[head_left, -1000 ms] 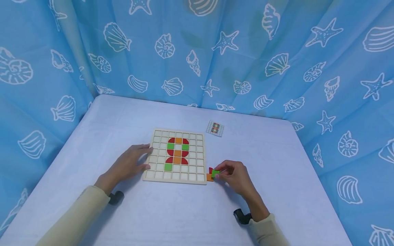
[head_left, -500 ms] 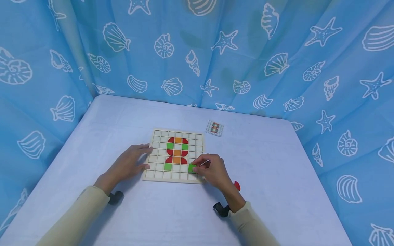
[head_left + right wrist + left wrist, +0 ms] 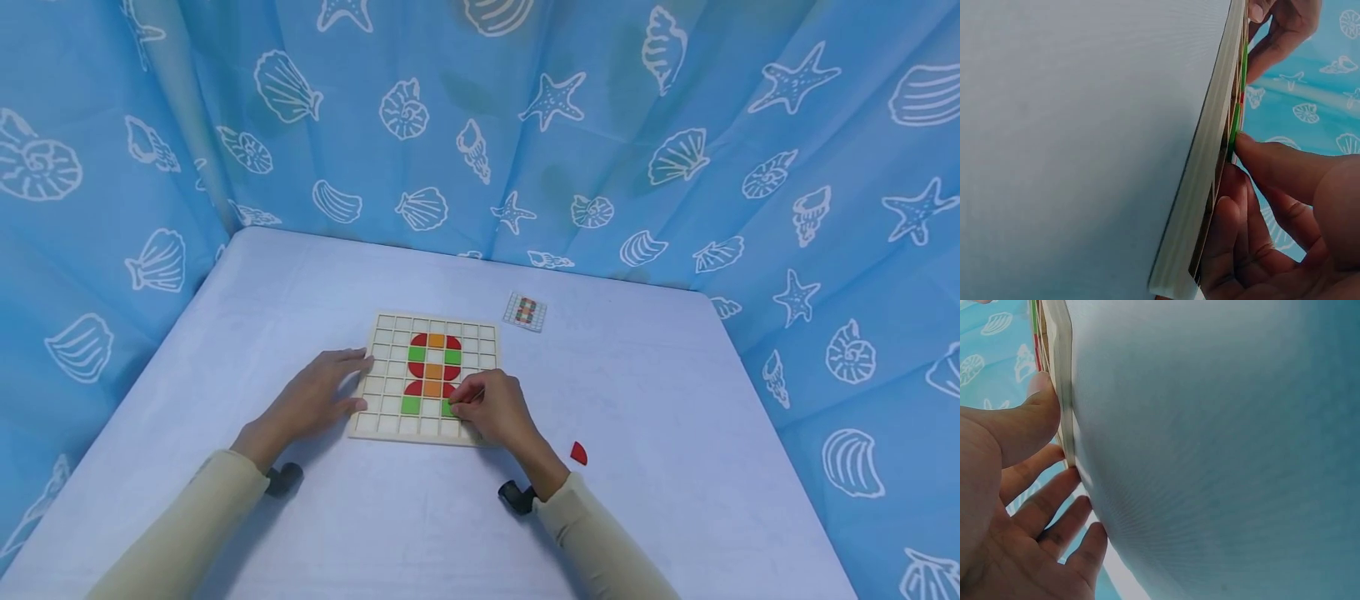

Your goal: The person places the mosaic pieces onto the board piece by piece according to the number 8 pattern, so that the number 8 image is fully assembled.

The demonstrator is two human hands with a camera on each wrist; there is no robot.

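Observation:
A pale wooden grid board [image 3: 382, 425] lies on the table, holding red quarter-round, orange and green square tiles in a figure like an eight with legs. My right hand [image 3: 491, 407] is over its lower right, thumb and fingertip pinching the edge of a green square tile [image 3: 447, 407] at a cell below the red pieces. In the right wrist view the thumb tip touches this green tile [image 3: 1233, 134] at board level. My left hand [image 3: 318, 400] rests along the board's left edge, fingers spread and thumb on the rim, as the left wrist view shows [image 3: 1041, 394].
A small pattern card [image 3: 525, 312] with a similar figure lies behind the board to the right. A loose red quarter-round tile [image 3: 579, 453] sits right of my right wrist. Blue shell-print curtains [image 3: 480, 125] stand around the white table [image 3: 637, 350].
My right hand has carried the green tile from beside the board's lower right corner leftward to a cell. The loose red tile has come out from behind the arm. The left hand stays.

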